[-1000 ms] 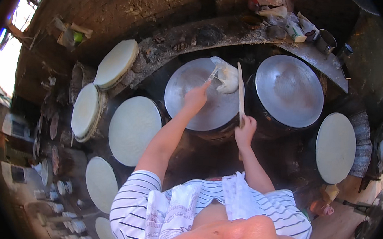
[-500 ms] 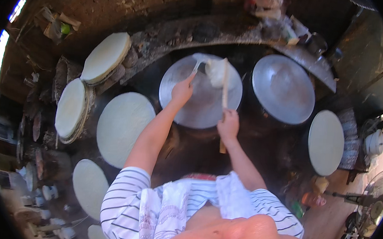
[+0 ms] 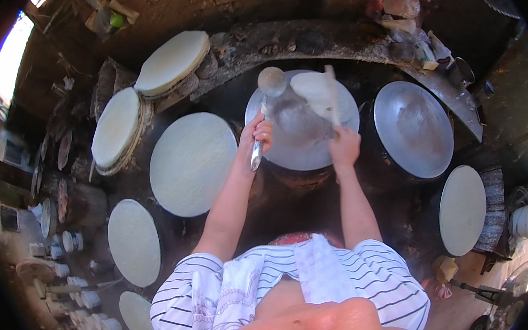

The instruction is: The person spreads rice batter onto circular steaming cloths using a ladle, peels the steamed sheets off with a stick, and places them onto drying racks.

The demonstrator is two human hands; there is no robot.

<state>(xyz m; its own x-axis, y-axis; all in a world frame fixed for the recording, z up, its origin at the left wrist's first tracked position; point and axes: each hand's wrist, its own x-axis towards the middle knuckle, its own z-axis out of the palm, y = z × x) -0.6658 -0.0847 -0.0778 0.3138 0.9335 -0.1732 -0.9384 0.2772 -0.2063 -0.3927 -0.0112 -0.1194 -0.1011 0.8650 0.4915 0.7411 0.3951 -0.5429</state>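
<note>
Gripping ladle (image 3: 268, 97) handle, left hand (image 3: 256, 133) fisted; right hand (image 3: 343, 148) clasps stick (image 3: 332, 96), both arms outstretched.

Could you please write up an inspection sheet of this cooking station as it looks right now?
Surface: dark curved stove top with round steamer pans set into it.
Job's things: ladle over the steaming pan; flat stick lifting a thin white sheet.
Clutter: domed metal lid; several round white trays, one large; bags and a pot at the back right.
Hands: left hand grips the ladle handle; right hand grips the stick.
Cables: nothing seen.
Surroundings: window light upper left; small cups on the floor lower left.
</note>
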